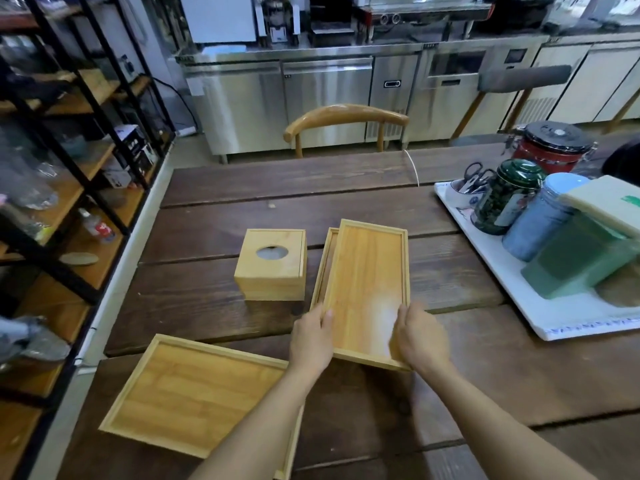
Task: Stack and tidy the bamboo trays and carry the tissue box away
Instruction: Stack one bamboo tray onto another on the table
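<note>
With both hands on its near end, the narrow bamboo tray [367, 289] sits on top of a second narrow tray [325, 265], offset to the right so the lower one's left rim shows. Left hand [311, 337]: fingers curled on the tray's left rim, thumb at the edge. Right hand [420, 336]: fingers curled over the near right corner, gripping it. Top tray is empty, bare wood inside. Wide bamboo tray [194, 389] lies flat at the table's [346, 188] near left, also empty, partly under the left forearm. Tissue box [272, 265] stands just left of the narrow trays, apart from them; round top opening shows something pale inside. White tray [512, 285] at right holds a green tin [505, 199], a blue jar [540, 216], a green lidded box [581, 261] and a cup with scissors [476, 174].
</note>
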`<state>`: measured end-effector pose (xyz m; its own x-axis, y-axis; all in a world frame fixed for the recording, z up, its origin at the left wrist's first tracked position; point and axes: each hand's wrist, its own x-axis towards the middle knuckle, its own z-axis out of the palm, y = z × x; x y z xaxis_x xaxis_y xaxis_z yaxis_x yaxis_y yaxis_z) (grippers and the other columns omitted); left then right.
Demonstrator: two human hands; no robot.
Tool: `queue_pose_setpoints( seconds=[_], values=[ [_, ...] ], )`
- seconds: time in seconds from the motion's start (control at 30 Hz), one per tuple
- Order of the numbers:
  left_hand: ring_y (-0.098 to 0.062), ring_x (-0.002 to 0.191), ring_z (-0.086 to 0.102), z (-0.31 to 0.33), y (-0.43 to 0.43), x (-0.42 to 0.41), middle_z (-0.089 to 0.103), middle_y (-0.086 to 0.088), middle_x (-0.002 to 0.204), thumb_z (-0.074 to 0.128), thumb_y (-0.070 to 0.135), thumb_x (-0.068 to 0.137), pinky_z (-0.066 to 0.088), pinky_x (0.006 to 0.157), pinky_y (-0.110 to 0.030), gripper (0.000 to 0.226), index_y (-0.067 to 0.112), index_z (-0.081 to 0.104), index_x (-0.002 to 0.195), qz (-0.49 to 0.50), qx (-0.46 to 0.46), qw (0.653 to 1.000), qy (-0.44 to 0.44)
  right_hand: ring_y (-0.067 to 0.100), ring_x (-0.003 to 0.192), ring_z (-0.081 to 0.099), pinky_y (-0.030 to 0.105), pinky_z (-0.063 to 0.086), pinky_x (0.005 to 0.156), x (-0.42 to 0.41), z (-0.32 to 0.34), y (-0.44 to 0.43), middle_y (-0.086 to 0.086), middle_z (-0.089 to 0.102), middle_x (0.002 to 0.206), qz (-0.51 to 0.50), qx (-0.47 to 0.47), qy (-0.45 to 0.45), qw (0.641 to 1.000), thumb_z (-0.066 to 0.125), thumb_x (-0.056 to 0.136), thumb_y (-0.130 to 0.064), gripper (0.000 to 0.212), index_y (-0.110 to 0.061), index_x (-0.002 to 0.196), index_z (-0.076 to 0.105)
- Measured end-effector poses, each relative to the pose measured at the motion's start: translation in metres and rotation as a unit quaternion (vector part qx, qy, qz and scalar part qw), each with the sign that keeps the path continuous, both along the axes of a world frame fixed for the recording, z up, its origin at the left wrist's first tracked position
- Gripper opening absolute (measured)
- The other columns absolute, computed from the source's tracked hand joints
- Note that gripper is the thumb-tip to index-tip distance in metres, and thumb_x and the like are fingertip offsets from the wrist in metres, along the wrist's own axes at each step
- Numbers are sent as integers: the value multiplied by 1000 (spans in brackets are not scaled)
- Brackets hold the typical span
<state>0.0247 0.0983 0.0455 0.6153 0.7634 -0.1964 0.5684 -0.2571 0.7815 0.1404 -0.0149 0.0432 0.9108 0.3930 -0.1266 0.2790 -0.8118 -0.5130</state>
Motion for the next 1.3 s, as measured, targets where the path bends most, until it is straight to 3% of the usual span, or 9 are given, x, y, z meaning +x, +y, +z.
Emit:
queue_pose_setpoints(
  seconds=[0.13, 0.37, 0.53, 0.7, 0.8, 1.13, 1.3],
  values=[
    [-23, 93, 64, -7, 14, 2, 70, -5, 100, 38, 26, 100, 53, 83, -43, 30, 12, 64, 108, 8, -2, 1000, -6, 41, 90, 61, 48, 48, 82, 5, -8, 20, 24, 66, 99, 14, -20, -26, 999, 27, 96, -29, 37, -1, 94, 51],
    [-26, 95, 62, -25, 29, 5, 68, -9, 100, 35, 25, 100, 51, 84, -47, 29, 12, 61, 105, 9, 13, 1000, 20, 39, 83, 64, 44, 46, 72, 7, -27, 36, 19, 70, 91, 27, -47, -69, 996, 27, 96, -30, 31, -8, 89, 48],
    [-23, 99, 63, -32, 31, 7, 70, -5, 106, 37, 25, 100, 51, 86, -42, 29, 14, 62, 111, 21, 15, 999, 28, 38, 80, 65, 44, 48, 72, 6, -35, 38, 17, 70, 87, 29, -46, -60, 997, 26, 96, -30, 31, -9, 88, 46],
    [-22, 96, 64, -38, 31, 9, 71, -3, 102, 42, 24, 98, 52, 85, -42, 26, 14, 64, 107, 27, 11, 999, 16, 35, 73, 65, 38, 43, 61, 8, -39, 35, 14, 70, 82, 30, -49, -64, 996, 28, 96, -30, 24, -14, 81, 37],
    [-21, 102, 64, -38, 31, 10, 71, -1, 111, 46, 26, 97, 52, 89, -39, 28, 17, 63, 118, 32, 11, 999, 12, 32, 68, 64, 33, 38, 53, 10, -43, 33, 13, 70, 78, 32, -66, -64, 995, 30, 96, -31, 24, -14, 81, 36],
    [-9, 103, 57, -43, 34, 9, 67, 5, 118, 48, 22, 96, 45, 88, -26, 31, 22, 59, 125, 58, -79, 995, -11, 36, 76, 63, 47, 53, 70, 16, -41, 31, 19, 67, 86, 46, -38, 10, 998, 29, 96, -32, 33, -5, 92, 48],
    [-15, 112, 58, -41, 33, 9, 65, 2, 123, 48, 21, 96, 47, 94, -31, 33, 21, 56, 129, 64, -99, 993, -5, 36, 76, 63, 46, 52, 70, 17, -42, 31, 18, 67, 86, 41, -46, 20, 998, 28, 96, -32, 33, -6, 92, 47]
  ],
)
